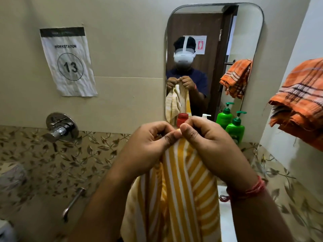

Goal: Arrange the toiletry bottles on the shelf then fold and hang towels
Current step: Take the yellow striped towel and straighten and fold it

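A yellow towel with white stripes (180, 189) hangs down in front of me. My left hand (150, 142) and my right hand (208, 140) pinch its top edge side by side, knuckles almost touching. Behind the hands, bottles stand on the shelf under the mirror: a green pump bottle (235, 130), a white pump top (206, 116) and a red cap (182, 118), mostly hidden by my hands. An orange checked towel (300, 103) hangs folded at the right edge.
A mirror (215, 55) on the tiled wall reflects a person with a headset and the towels. A chrome tap valve (60, 128) and a metal spout (73, 203) are at the left. A paper sign reading 13 (69, 62) is stuck on the wall.
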`<state>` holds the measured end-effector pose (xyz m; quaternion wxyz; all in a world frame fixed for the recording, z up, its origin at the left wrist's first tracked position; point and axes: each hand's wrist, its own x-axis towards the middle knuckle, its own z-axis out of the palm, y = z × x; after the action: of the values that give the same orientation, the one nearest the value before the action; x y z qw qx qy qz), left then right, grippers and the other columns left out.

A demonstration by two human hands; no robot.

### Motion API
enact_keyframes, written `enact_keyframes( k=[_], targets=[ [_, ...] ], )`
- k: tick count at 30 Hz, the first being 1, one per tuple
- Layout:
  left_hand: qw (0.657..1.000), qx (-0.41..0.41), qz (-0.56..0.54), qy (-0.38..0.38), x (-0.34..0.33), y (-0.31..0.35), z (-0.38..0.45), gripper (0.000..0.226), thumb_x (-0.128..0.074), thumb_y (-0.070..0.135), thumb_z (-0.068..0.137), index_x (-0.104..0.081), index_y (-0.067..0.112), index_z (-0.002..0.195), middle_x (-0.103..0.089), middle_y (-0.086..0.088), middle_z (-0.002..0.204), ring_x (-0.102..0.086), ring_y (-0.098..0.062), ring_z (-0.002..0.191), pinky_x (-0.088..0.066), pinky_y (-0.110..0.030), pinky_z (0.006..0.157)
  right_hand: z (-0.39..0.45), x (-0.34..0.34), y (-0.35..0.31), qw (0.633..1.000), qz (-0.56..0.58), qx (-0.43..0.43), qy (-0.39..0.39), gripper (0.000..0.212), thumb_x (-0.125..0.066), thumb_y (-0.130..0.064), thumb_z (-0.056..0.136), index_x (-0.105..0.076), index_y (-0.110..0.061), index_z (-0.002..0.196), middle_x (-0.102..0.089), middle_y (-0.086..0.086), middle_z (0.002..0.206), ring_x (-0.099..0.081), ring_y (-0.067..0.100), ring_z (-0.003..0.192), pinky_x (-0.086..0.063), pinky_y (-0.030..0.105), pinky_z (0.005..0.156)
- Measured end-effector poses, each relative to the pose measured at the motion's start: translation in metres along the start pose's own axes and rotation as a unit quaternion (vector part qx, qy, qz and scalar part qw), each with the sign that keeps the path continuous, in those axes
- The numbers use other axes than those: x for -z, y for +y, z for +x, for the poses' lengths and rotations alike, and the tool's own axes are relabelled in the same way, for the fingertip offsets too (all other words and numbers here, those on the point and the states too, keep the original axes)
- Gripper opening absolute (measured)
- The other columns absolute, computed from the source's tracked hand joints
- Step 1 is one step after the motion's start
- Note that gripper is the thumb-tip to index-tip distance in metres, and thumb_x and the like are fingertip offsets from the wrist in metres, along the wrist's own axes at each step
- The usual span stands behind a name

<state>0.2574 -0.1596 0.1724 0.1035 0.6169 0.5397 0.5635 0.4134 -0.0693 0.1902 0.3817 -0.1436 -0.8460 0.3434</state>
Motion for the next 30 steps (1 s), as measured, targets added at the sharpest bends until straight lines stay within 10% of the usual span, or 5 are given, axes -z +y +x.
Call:
enact_keyframes(
  k=[7, 14, 18, 26, 30],
  targets=[
    [0.934, 0.028, 0.044, 0.354, 0.043, -0.016, 0.006, 0.009, -0.066, 0.044, 0.091, -0.07, 0.04, 0.084, -0.072, 0.021, 0.083, -0.064, 0.008, 0.076, -0.055, -0.018, 0.071, -0.025, 0.021, 0.036, 0.99, 0.096, -0.095, -0.03, 0.035, -0.063, -0.052, 0.085, -0.065, -0.019, 0.077, -0.062, -0.005, 0.074, -0.061, 0.011, 0.072, -0.05, 0.031, 0.067],
    [0.991, -0.022, 0.065, -0.111, -0.006, 0.002, -0.004, 0.034, -0.069, 0.037, 0.091, -0.068, 0.03, 0.125, -0.072, 0.016, 0.115, -0.068, 0.0, 0.098, -0.056, -0.023, 0.085, -0.008, 0.007, 0.012, 0.996, 0.071, 0.002, -0.053, 0.033, -0.058, -0.038, 0.092, -0.066, -0.007, 0.084, -0.066, 0.012, 0.081, -0.063, 0.028, 0.08, -0.051, 0.043, 0.071],
    [0.996, -0.008, 0.083, 0.033, 0.008, -0.005, -0.005, 0.017, -0.061, 0.039, 0.091, -0.072, 0.027, 0.085, -0.068, 0.009, 0.073, -0.062, -0.002, 0.067, -0.048, -0.023, 0.063, -0.012, 0.018, 0.021, 0.996, 0.058, -0.033, -0.066, 0.034, -0.061, -0.052, 0.087, -0.068, -0.019, 0.086, -0.068, 0.003, 0.084, -0.066, 0.022, 0.081, -0.056, 0.041, 0.068],
    [0.949, 0.028, 0.088, 0.3, 0.034, -0.022, 0.0, 0.019, -0.061, 0.039, 0.098, -0.068, 0.034, 0.081, -0.068, 0.013, 0.071, -0.058, 0.002, 0.062, -0.047, -0.017, 0.057, -0.023, 0.041, 0.042, 0.995, 0.042, -0.067, -0.065, 0.042, -0.059, -0.056, 0.087, -0.064, -0.015, 0.079, -0.054, -0.004, 0.07, -0.052, 0.01, 0.065, -0.042, 0.025, 0.059],
    [0.977, 0.025, 0.091, 0.191, 0.031, -0.01, -0.002, 0.021, -0.067, 0.04, 0.092, -0.068, 0.041, 0.113, -0.072, 0.018, 0.109, -0.068, 0.001, 0.074, -0.05, -0.014, 0.063, -0.02, 0.04, 0.036, 0.995, 0.044, -0.065, -0.062, 0.029, -0.057, -0.051, 0.088, -0.068, -0.027, 0.077, -0.061, -0.01, 0.071, -0.058, 0.005, 0.068, -0.047, 0.022, 0.063]
  ],
)
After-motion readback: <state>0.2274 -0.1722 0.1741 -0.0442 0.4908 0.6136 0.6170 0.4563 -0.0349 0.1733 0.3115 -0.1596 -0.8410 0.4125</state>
